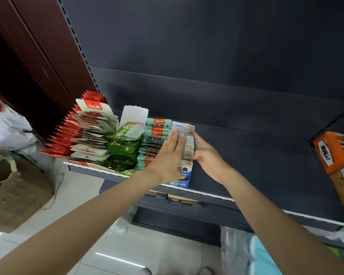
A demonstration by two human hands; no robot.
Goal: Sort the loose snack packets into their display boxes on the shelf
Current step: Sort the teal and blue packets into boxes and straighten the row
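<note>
Both hands are squaring up a row of white packets in a blue display box at the middle of the frame.

The white packets (187, 143) are standing in the blue display box (184, 178) on the dark shelf (256, 155). The left hand (170, 153) is pressing flat, fingers straight, against the row's left side; the right hand (206, 153) is cupping the right side, fingers hidden behind the packets, so its grip cannot be told. Just left are teal packets (157, 133), green packets (125, 147), and cream and red packets (87, 133). An orange box (334, 153) is sitting at the right edge, a cardboard carton (14, 193) at lower left.
</note>
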